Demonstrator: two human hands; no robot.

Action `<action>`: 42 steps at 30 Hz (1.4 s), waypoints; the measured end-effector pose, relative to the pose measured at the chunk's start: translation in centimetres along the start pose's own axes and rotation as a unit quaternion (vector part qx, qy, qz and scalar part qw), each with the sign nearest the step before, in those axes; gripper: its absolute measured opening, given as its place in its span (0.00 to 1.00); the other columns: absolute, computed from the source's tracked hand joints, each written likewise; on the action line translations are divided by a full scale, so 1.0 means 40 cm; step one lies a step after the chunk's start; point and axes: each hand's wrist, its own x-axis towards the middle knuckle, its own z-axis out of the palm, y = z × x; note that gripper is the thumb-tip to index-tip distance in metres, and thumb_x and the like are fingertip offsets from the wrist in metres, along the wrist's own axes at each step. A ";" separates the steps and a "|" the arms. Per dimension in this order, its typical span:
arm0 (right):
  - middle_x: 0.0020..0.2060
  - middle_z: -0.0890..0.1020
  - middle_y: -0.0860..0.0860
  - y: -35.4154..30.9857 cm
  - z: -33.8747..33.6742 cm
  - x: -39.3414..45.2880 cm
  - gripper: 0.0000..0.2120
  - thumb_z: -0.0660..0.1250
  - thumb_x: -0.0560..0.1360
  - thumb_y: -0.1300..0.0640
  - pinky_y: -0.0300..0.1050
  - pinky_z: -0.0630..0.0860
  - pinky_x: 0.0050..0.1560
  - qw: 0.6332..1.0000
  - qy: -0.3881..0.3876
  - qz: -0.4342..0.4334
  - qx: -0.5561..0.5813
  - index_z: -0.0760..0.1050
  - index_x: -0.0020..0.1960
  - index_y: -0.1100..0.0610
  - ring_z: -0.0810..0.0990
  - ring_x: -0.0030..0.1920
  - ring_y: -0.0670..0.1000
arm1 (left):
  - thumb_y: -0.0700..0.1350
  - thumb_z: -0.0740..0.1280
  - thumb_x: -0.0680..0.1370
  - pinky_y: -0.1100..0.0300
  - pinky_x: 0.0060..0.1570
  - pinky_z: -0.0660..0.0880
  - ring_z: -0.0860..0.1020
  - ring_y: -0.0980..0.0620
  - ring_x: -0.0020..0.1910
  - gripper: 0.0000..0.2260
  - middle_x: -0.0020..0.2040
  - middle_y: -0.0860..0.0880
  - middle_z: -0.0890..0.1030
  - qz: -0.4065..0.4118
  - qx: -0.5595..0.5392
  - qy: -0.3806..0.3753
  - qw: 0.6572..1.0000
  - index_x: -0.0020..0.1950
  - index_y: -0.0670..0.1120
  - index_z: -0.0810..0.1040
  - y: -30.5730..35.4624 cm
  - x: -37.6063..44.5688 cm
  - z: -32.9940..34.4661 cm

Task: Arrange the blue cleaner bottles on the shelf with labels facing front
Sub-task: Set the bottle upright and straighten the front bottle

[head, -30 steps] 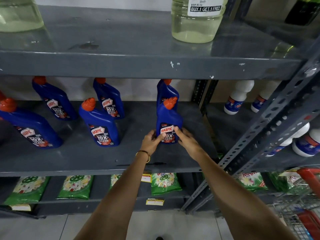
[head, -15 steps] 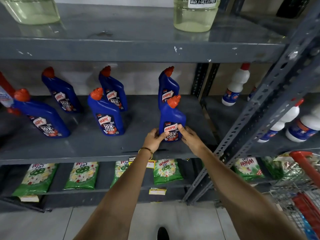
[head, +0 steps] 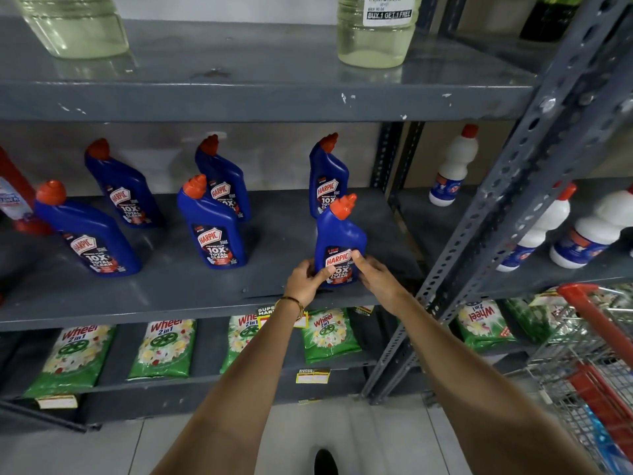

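Observation:
Several blue cleaner bottles with orange caps stand on the grey middle shelf (head: 171, 289), labels toward me. The front right bottle (head: 339, 234) stands upright near the shelf's front edge. My left hand (head: 305, 281) grips its lower left side and my right hand (head: 375, 274) grips its lower right, thumbs on the label. Another blue bottle (head: 327, 173) stands right behind it. Further left stand a front middle bottle (head: 212, 228), a back middle bottle (head: 222, 176), a back left bottle (head: 120, 186) and a front left bottle (head: 85, 234).
White bottles (head: 452, 166) fill the neighbouring bay right of the perforated upright (head: 507, 186). Clear jugs (head: 373, 32) sit on the top shelf. Green detergent packs (head: 161, 347) lie on the lower shelf. A red shopping cart (head: 596, 354) stands at the right.
The view has tilted down and shifted slightly. Both hands stay on the front right bottle, which has stayed in about the same spot at the shelf's front.

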 end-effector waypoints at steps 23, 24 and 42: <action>0.65 0.75 0.53 -0.013 -0.010 -0.016 0.40 0.62 0.64 0.31 0.53 0.66 0.69 1.000 -0.016 0.011 -0.021 0.67 0.68 0.54 0.73 0.65 0.52 | 0.52 0.67 0.73 0.54 0.58 0.74 0.77 0.47 0.57 0.22 0.60 0.43 0.78 -0.007 0.012 -0.013 1.000 0.63 0.44 0.70 0.026 -0.027 -0.008; 0.65 0.74 0.52 -0.015 -0.013 -0.014 0.40 0.62 0.65 0.32 0.51 0.66 0.69 0.999 -0.022 0.011 -0.023 0.66 0.68 0.54 0.73 0.65 0.51 | 0.53 0.67 0.73 0.54 0.58 0.74 0.77 0.47 0.57 0.22 0.60 0.43 0.78 -0.008 0.012 -0.012 1.000 0.63 0.44 0.70 0.027 -0.027 -0.008; 0.49 0.79 0.62 0.079 0.168 -0.075 0.20 0.58 0.78 0.46 0.48 0.65 0.43 0.936 0.299 -0.029 -0.181 0.74 0.52 0.63 0.76 0.48 0.60 | 0.48 0.70 0.71 0.63 0.60 0.68 0.73 0.48 0.63 0.25 0.65 0.40 0.75 -0.012 -0.015 -0.025 0.999 0.65 0.40 0.70 -0.076 -0.045 -0.282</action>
